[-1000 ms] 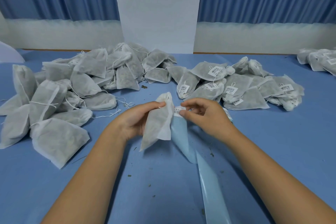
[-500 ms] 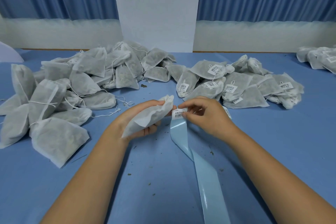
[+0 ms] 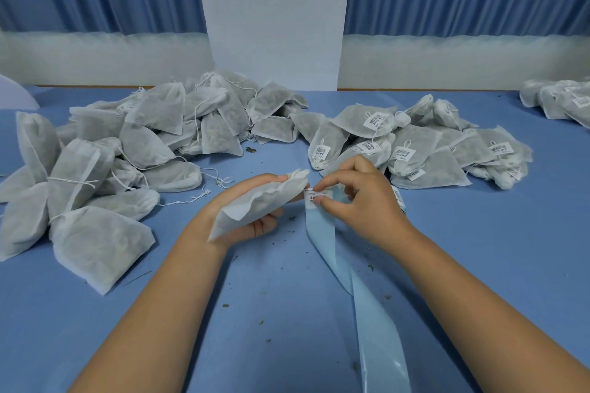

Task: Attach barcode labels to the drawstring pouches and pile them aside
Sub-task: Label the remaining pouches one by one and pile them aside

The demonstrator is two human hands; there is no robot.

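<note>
My left hand (image 3: pixel 255 223) holds a white drawstring pouch (image 3: pixel 260 202) lying on its side, its gathered top pointing right. My right hand (image 3: pixel 357 201) pinches a white barcode label (image 3: pixel 314 198) at the top end of a light blue backing strip (image 3: pixel 360 290), right beside the pouch's top. A heap of unlabeled pouches (image 3: pixel 127 156) lies to the left. A pile of labeled pouches (image 3: pixel 415 143) lies at the right, behind my right hand.
The blue table (image 3: pixel 495 233) carries small dark crumbs around my hands. More labeled pouches (image 3: pixel 558 102) sit at the far right edge. A white panel (image 3: pixel 271 16) and blue curtains stand behind the table. A pale rounded object (image 3: pixel 16 92) shows at far left.
The pouch has tipped from hanging upright to lying sideways in my left hand. My right hand stays at the label on the strip's top end.
</note>
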